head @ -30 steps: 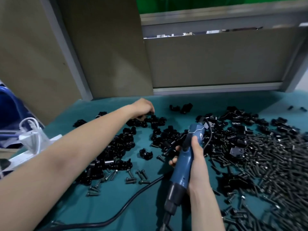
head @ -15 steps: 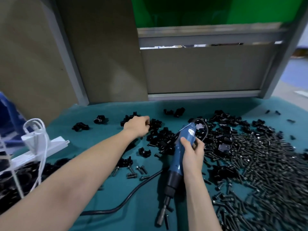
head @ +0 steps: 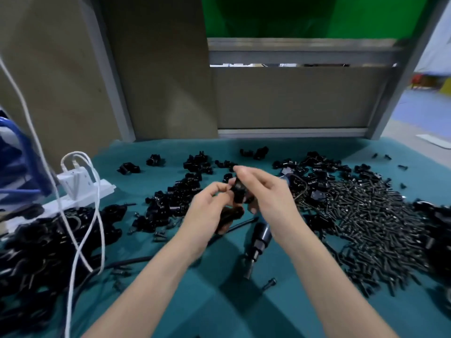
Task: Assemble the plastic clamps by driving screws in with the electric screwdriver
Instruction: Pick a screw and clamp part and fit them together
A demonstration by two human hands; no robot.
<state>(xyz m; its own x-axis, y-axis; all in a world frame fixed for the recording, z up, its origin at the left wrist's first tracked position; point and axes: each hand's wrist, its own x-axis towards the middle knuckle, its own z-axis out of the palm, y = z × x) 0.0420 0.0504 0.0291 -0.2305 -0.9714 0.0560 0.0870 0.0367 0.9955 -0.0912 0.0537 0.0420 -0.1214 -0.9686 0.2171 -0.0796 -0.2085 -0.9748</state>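
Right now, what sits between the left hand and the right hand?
A black clamp, pinched by the left hand and right hand, seen in the head view.

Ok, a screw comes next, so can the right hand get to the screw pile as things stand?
Probably yes. The screw pile lies uncovered just beside the right hand, though that hand first has to release the clamp it pinches with the left hand.

Factory workbench (head: 219,303): heaped screws (head: 366,215), plastic clamps (head: 170,203).
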